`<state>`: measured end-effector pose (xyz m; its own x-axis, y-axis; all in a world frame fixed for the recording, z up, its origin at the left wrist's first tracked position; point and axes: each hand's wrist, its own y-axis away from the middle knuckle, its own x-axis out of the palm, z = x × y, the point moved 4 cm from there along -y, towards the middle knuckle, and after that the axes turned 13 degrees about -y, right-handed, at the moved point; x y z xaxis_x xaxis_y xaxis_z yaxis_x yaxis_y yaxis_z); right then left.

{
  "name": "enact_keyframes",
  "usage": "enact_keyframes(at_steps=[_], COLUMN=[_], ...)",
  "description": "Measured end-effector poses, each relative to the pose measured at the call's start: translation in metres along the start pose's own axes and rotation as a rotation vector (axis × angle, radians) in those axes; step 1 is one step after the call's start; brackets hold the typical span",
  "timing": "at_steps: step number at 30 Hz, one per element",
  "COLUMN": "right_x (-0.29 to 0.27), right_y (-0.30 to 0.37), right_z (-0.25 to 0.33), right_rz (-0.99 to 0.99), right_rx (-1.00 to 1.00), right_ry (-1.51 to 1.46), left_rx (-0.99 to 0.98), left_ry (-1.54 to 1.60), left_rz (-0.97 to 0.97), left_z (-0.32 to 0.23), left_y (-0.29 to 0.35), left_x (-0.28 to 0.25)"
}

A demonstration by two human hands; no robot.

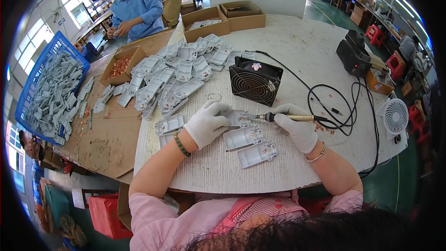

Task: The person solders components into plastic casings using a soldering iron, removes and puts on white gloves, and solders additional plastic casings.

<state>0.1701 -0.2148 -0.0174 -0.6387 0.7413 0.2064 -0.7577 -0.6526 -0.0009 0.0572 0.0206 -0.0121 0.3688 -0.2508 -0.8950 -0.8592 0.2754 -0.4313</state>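
My gloved left hand (206, 124) is closed on the edge of a small grey plastic housing (238, 117), steadying it on the white table. In my gloved right hand (296, 128) is a soldering iron (303, 117) with a gold-coloured handle, its tip pointing left at the housing's end. Whether the tip touches it is too small to tell. Two more open housings, one nearer (257, 153) and one just behind it (244, 137), lie between my hands. Others, such as one housing (170, 123), lie left of my left hand. A black square fan (255, 83) stands just beyond.
A heap of grey housings (183, 69) covers the back left. Beside it stand a box of copper-coloured pieces (121, 66) and a blue basket (51, 42). A black cable (327, 88) loops right, near a black power unit (353, 56) and white fan (395, 116). A co-worker (134, 7) stands far left.
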Motion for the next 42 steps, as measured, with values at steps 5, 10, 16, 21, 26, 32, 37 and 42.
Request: enact_keyframes(at_steps=[5, 10, 16, 21, 26, 32, 37, 42], right_x=[0.0, 0.0, -0.002, -0.002, 0.0, 0.0, -0.005, -0.011], right_y=[0.0, 0.0, -0.001, 0.0, 0.001, 0.001, -0.003, -0.006], right_z=[0.0, -0.001, -0.002, -0.001, -0.001, -0.001, -0.007, -0.01], right_rz=[-0.005, -0.017, -0.044, 0.009, -0.006, 0.023, -0.044, -0.041], right_rx=[0.004, 0.018, -0.006, 0.001, 0.037, 0.009, -0.019, -0.018], right_ry=[0.01, 0.014, -0.06, -0.026, -0.042, 0.034, -0.175, -0.259], left_rx=[0.0, 0.006, 0.0, 0.013, 0.019, 0.033, 0.013, -0.2], left_ry=[-0.001, -0.001, -0.006, -0.018, -0.004, 0.0, 0.148, -0.18], left_rz=[0.002, 0.003, 0.023, -0.017, -0.026, -0.041, 0.061, -0.172], left_z=[0.0, 0.0, 0.0, -0.002, -0.002, -0.002, -0.004, 0.021], left_y=[0.0, 0.0, 0.0, -0.001, -0.001, -0.001, 0.0, 0.004], left_x=[0.0, 0.0, 0.001, -0.001, 0.0, -0.001, -0.002, -0.019])
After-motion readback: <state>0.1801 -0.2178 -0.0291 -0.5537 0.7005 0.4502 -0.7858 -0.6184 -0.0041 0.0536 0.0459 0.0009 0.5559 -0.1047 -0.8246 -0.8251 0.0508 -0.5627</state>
